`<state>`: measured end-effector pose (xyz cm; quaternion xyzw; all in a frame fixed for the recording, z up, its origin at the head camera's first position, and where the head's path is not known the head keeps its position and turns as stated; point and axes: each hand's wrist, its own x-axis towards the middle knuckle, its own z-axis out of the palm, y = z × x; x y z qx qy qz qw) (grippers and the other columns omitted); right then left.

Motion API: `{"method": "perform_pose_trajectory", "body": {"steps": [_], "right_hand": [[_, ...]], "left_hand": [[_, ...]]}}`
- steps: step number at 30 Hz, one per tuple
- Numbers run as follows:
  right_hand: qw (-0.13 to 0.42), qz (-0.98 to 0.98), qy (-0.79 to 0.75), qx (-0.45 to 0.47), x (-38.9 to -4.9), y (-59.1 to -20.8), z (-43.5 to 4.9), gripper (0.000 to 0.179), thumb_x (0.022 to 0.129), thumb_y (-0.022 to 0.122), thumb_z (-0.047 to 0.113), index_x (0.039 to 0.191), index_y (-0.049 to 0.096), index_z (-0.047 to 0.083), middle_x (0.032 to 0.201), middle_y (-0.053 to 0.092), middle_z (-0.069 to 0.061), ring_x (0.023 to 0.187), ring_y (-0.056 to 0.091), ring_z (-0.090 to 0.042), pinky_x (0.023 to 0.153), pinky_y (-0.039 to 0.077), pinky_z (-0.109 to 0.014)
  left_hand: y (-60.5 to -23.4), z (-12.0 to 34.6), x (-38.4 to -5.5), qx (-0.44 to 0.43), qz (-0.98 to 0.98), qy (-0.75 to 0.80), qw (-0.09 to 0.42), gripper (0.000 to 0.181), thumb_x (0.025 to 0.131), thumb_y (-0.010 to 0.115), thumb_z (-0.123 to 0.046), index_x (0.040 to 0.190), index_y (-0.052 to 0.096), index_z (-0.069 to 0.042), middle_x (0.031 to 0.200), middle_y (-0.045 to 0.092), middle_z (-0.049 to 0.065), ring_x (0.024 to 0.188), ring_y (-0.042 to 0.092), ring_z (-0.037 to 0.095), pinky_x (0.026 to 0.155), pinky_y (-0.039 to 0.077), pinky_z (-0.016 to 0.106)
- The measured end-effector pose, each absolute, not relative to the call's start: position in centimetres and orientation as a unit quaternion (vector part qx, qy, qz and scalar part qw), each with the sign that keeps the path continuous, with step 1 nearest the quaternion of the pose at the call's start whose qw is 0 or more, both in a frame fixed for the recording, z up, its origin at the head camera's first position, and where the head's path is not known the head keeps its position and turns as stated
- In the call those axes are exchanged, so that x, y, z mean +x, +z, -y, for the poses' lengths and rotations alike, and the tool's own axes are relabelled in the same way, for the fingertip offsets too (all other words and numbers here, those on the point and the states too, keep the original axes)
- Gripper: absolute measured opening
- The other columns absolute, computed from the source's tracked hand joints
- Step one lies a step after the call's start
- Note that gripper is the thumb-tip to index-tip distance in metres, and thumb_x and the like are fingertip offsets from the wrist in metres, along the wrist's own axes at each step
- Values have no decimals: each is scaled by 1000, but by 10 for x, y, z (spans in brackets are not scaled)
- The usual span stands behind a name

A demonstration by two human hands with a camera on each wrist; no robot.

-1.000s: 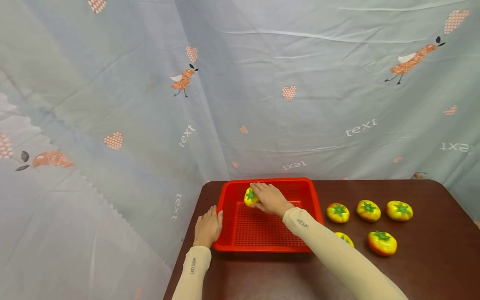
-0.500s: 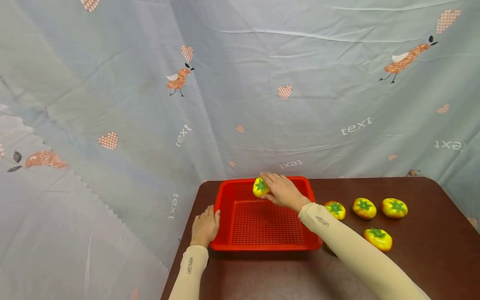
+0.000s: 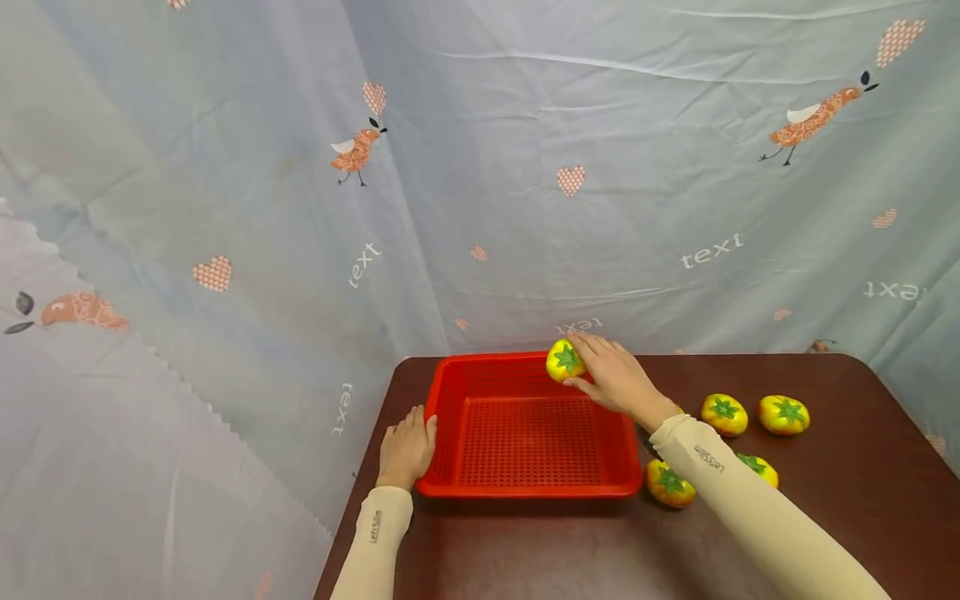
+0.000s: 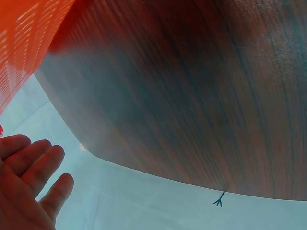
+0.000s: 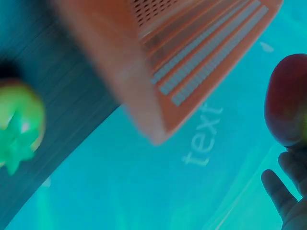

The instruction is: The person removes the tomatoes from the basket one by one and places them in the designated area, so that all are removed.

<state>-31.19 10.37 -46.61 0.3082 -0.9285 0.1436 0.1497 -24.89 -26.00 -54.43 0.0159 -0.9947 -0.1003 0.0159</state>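
Observation:
My right hand (image 3: 617, 375) grips a yellow persimmon (image 3: 566, 360) with a green leafy cap, fingers on its far side and thumb below. It is held over the back right of a red plastic basket (image 3: 528, 493). In the right wrist view the held persimmon (image 5: 288, 100) shows its reddish underside at the right edge. Against the basket's left side lies my left hand (image 3: 407, 448), its fingers extended along the rim. The left wrist view shows those fingers (image 4: 41, 167) fairly straight, beside the basket's slotted wall (image 4: 24, 43).
To the right of the basket, several more persimmons lie on the dark wooden table (image 3: 847, 500), including one (image 3: 670, 483) near the basket's front right corner. My right sleeve (image 3: 757, 508) partly covers some. A patterned curtain (image 3: 480, 167) hangs behind the table and along its left.
My right hand has carried the persimmon right and upward, from inside the basket to above its back right. The left hand stays at the basket's left side.

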Motion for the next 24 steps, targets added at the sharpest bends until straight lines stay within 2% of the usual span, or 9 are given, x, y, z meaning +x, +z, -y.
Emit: {"method": "perform_pose_trajectory", "body": {"steps": [15,24], "right_hand": [[186,931,144,279,-300,-463,-171,80,86,73,41,147,40,0,142,51,-22,127,52,-39,102,43,-56],[205,937,137,249,-271,-477,-234,80,82,78,34,143,44,-4,140,52,-25,123,52,-43,98,42,-59]], "left_hand": [[-537,263,-255,22,995,-100,7,59,107,28,-36,146,39,6,148,45,23,134,46,38,110,34,54],[-543,260,-248,21,995,-102,6,58,106,29,-36,145,40,5,147,47,23,133,48,38,109,36,53]]}}
